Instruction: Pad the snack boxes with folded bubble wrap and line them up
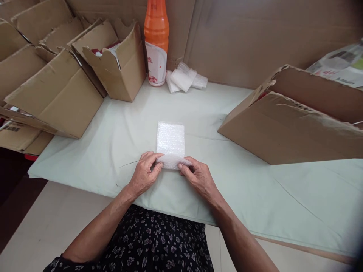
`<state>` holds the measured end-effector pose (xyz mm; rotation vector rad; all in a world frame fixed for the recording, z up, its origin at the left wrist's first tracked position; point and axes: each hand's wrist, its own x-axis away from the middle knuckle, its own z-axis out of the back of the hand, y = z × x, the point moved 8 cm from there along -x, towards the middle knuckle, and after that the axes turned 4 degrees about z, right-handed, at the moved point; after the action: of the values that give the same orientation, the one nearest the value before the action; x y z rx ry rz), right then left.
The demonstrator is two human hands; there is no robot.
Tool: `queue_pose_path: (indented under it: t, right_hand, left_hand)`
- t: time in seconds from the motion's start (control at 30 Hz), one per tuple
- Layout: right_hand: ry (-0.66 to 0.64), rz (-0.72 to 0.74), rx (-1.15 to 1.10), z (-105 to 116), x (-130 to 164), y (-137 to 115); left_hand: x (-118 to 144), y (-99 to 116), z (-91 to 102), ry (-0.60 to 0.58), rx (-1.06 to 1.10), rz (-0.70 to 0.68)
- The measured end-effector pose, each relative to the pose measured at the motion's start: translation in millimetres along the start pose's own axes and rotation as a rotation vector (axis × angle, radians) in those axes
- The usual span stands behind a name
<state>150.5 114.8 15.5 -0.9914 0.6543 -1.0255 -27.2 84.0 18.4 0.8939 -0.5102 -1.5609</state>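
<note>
A small sheet of white bubble wrap (170, 138) lies on the pale green tablecloth (124, 117), with its near end bent up into a fold. My left hand (145, 172) pinches the left end of that fold between thumb and fingers. At the right end, my right hand (198, 177) grips the same fold with the thumb on the near side. Whether anything lies inside the fold cannot be made out.
Several open cardboard boxes (68, 98) stand at the left. An orange bottle (156, 41) stands at the back beside loose bubble wrap pieces (184, 78). A larger open box (283, 132) sits at the right, with a plastic bag (340, 64) behind it.
</note>
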Motion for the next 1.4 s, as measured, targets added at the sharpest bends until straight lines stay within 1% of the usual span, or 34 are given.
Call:
queue_pose_path:
  t: [0.13,0.23,0.33,0.43,0.73,1.03,1.4]
  right_hand:
    - [0.059,-0.006,0.052,2,3,2]
    - [0.111,0.049,0.104,3,7,0]
    - [0.135,0.116,0.154,2,11,-4]
    - [0.120,0.143,0.187,0,11,-6]
    - [0.077,0.166,0.219,-2,8,-4]
    - [0.047,0.157,0.221,-2,7,-3]
    - [0.045,0.139,0.222,-1,8,-6]
  left_hand:
    - [0,-1,-0.5,-0.018,0.008,0.034]
    - [0,-2,-0.8,-0.020,0.002,0.035]
    - [1,-1,-1.4,-0.017,-0.009,0.011]
    - [2,0,-1.7,-0.011,-0.019,-0.006]
    - [3,0,-2.5,0.006,-0.048,-0.023]
    - [1,1,-2.4,-0.009,-0.050,-0.048]
    - [3,5,-1.6,-0.016,-0.026,-0.098]
